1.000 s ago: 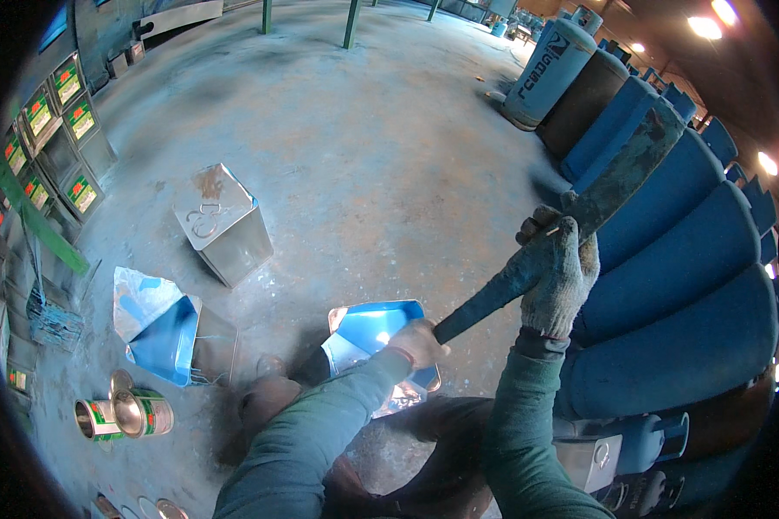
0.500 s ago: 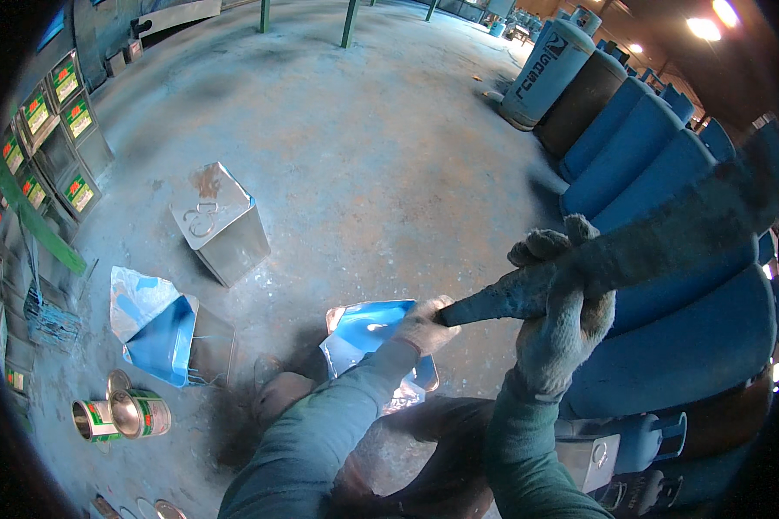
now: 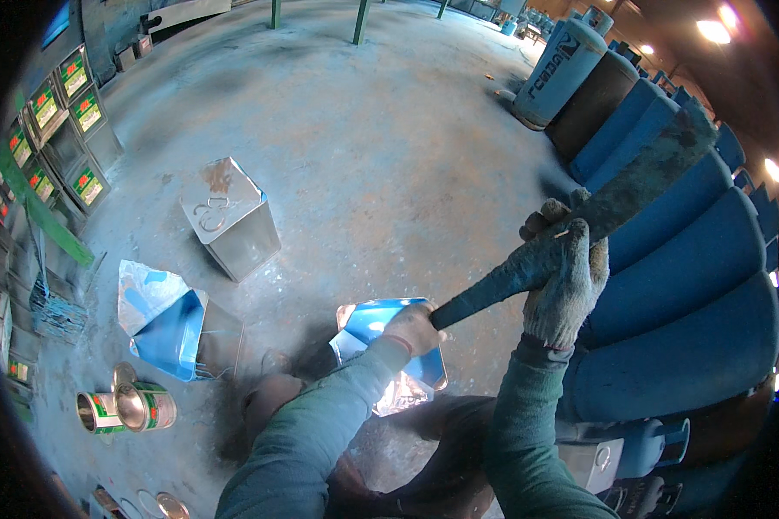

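Note:
A long flat machete-like blade [image 3: 653, 169], dark and crusted with paint, slants up to the right across my view. Its narrow end is gripped by my left hand [image 3: 411, 330], gloved and closed. Around its middle my right hand [image 3: 567, 290] is closed, in a stained pale knit glove, fingers on the far side and thumb on the near side. Below my left hand stands a square metal tin [image 3: 368, 318] with a cut-open top and blue paint inside. My left forearm hides part of that tin.
Another cut-open tin [image 3: 221, 342] with blue inside lies to the left; behind it stands a closed square tin [image 3: 251, 238]. Two round cans [image 3: 147, 408] are at lower left. Stacked tins [image 3: 86, 186] line the left side. Blue gas cylinders [image 3: 675, 376] crowd the right.
The blade's far end has swung farther away and up, and now shows shorter and narrower. Both hands keep their hold on it. The whole view has shifted slightly.

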A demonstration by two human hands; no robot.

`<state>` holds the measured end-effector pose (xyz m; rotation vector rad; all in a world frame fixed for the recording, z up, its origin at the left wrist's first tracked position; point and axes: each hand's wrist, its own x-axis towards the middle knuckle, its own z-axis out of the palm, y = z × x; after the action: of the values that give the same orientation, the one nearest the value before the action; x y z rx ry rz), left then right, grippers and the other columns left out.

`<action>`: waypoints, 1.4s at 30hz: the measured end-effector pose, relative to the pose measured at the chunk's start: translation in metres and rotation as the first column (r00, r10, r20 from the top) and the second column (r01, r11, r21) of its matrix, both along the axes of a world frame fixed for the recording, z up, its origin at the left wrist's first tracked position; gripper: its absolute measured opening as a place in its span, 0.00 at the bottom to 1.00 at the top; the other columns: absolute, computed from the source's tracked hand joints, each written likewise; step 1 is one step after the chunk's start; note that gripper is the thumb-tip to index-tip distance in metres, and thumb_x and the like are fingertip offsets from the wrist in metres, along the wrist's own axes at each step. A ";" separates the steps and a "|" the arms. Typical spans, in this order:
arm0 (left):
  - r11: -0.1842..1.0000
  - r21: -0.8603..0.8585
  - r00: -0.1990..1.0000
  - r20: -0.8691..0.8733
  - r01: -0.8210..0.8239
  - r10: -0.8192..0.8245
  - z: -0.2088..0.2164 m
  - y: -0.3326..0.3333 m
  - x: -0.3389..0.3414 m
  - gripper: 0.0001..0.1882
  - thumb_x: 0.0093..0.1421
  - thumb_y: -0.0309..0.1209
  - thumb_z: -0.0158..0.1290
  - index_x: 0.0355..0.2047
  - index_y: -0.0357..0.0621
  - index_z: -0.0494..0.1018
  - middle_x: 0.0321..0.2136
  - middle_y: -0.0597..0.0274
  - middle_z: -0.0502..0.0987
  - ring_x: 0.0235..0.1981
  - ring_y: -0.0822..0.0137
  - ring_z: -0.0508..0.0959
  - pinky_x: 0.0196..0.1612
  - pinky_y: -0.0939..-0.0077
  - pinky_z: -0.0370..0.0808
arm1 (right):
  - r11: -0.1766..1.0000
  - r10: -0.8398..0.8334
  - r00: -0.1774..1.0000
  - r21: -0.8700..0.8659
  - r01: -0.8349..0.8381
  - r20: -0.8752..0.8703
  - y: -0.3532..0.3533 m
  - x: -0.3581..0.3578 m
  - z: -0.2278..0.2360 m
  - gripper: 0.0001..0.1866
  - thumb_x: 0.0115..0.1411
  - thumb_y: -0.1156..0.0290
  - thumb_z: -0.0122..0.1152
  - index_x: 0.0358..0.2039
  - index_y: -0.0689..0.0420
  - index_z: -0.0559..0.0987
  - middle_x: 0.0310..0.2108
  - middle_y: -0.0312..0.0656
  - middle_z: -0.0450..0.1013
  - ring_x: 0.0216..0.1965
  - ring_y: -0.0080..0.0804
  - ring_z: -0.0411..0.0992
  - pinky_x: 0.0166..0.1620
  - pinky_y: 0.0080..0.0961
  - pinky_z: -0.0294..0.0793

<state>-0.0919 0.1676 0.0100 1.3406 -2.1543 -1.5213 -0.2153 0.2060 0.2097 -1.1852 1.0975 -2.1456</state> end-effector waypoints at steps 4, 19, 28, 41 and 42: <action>0.979 -0.172 0.992 -0.089 -0.109 0.095 0.004 -0.011 -0.001 0.20 0.53 0.39 0.64 0.43 0.41 0.80 0.38 0.44 0.83 0.45 0.46 0.83 0.50 0.57 0.79 | 0.997 -0.025 0.999 -0.068 0.022 -0.041 0.014 0.010 0.006 0.22 0.72 0.69 0.55 0.63 0.64 0.70 0.45 0.52 0.80 0.42 0.42 0.81 0.41 0.32 0.83; 0.995 -0.076 0.989 -0.125 0.066 -0.075 -0.023 0.030 -0.045 0.28 0.55 0.44 0.64 0.51 0.38 0.77 0.40 0.42 0.83 0.44 0.47 0.84 0.50 0.58 0.78 | 0.975 -0.144 0.965 0.137 0.176 -0.218 0.007 -0.024 0.004 0.21 0.73 0.63 0.56 0.60 0.62 0.75 0.42 0.48 0.81 0.41 0.34 0.80 0.48 0.34 0.81; 0.998 -0.061 0.999 0.022 -0.027 0.029 0.000 -0.002 -0.005 0.20 0.54 0.38 0.67 0.47 0.46 0.80 0.41 0.46 0.84 0.48 0.48 0.83 0.52 0.60 0.78 | 0.997 -0.055 0.989 0.037 0.060 -0.138 0.008 -0.010 0.006 0.17 0.72 0.69 0.56 0.56 0.66 0.77 0.40 0.46 0.81 0.38 0.29 0.77 0.42 0.26 0.77; 0.996 -0.031 0.964 -0.253 -0.086 0.075 -0.012 0.012 -0.053 0.19 0.55 0.37 0.66 0.46 0.47 0.79 0.40 0.49 0.84 0.46 0.51 0.84 0.50 0.58 0.78 | 0.996 -0.090 0.938 -0.004 0.094 -0.333 0.029 -0.012 0.011 0.22 0.69 0.72 0.57 0.60 0.68 0.73 0.51 0.51 0.80 0.49 0.38 0.79 0.51 0.31 0.79; 0.997 -0.034 0.976 -0.208 -0.073 0.065 -0.017 0.018 -0.056 0.19 0.56 0.38 0.66 0.47 0.48 0.79 0.40 0.49 0.84 0.47 0.51 0.84 0.51 0.58 0.78 | 0.994 -0.089 0.946 0.039 0.107 -0.311 0.026 -0.019 0.011 0.22 0.70 0.71 0.57 0.60 0.68 0.74 0.51 0.50 0.80 0.47 0.34 0.79 0.49 0.28 0.79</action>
<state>-0.1479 0.1854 -0.0071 1.1743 -1.9810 -1.5076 -0.2340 0.2316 0.2210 -1.5059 1.3642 -2.0313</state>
